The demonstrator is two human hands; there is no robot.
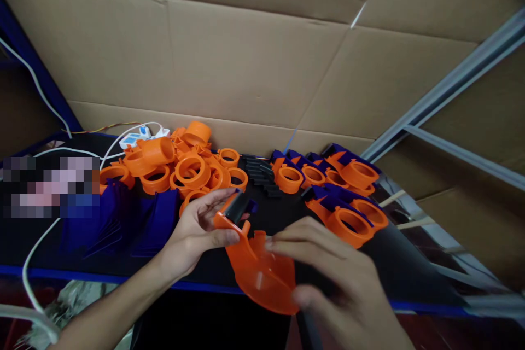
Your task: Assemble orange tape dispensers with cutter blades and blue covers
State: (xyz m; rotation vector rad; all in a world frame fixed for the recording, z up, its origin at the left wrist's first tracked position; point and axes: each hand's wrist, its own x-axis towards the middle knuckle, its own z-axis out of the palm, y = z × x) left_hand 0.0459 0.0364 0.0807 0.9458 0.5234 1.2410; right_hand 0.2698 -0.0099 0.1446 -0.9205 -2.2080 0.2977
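Left hand pinches the top end of the orange shell, black clip under its fingers. Right hand, blurred, grips the shell's right edge. Shell hangs over the table near edge. Orange rings at 11 o'clock, orange-blue parts at 2.

I see a black counter with a blue front edge. Toward its far left edge lies a heap of loose orange rings. Just right of the heap, at the far edge, sits a stack of black strips. Orange-and-blue assemblies occupy the far right corner. Flat blue parts lie near the left edge. A white power strip rests at the far left corner, and a white cable hangs over the front edge. A cardboard wall stands behind the counter, with a metal rail to the right.
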